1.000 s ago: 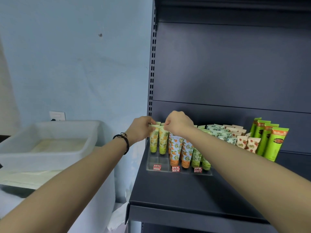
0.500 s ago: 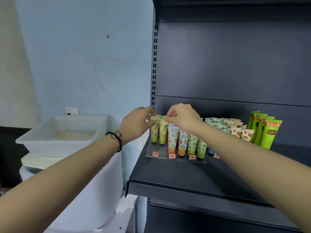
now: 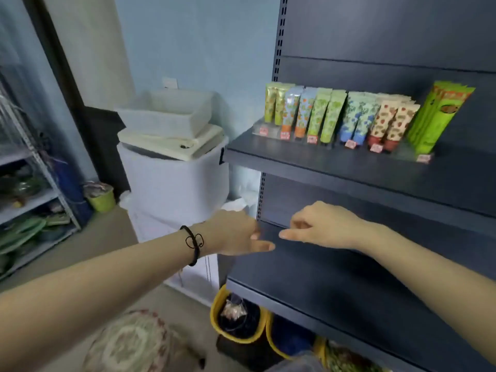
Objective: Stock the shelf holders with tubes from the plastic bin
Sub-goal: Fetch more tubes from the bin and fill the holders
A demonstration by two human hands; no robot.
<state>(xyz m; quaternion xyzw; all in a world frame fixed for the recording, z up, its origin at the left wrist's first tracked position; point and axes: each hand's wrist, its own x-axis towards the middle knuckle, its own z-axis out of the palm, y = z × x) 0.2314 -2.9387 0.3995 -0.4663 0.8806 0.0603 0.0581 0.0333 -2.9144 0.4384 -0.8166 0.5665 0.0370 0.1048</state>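
Pale blue wall backs the dark grey metal shelving unit (image 3: 375,170) on your right, with tan floor (image 3: 94,245) below.

From the head camera, your left hand (image 3: 233,232), a black cord wristband (image 3: 193,245) on its wrist, and your right hand (image 3: 322,226) hover before the lower shelf, tips near each other but apart. Your left fingers (image 3: 264,247) hang loosely curled with nothing in them. Your right fingers (image 3: 285,234) hold nothing either: the forefinger reaches toward the left hand and the rest are loosely bent. Both are blurred.

Well above your fingers and to their right, printed squeeze tubes (image 3: 322,116) stand cap-down in a clear plastic shelf holder (image 3: 271,131). The front row shows five pairs, ten tubes. At the right end are taller bright green tubes (image 3: 440,116), too bunched to count. Six red price tags (image 3: 350,143) line the front.

Above and left of your left fingers, one translucent white plastic bin (image 3: 166,114) sits on a cream lid (image 3: 171,146). Below your fingers stand two yellow buckets (image 3: 236,318).
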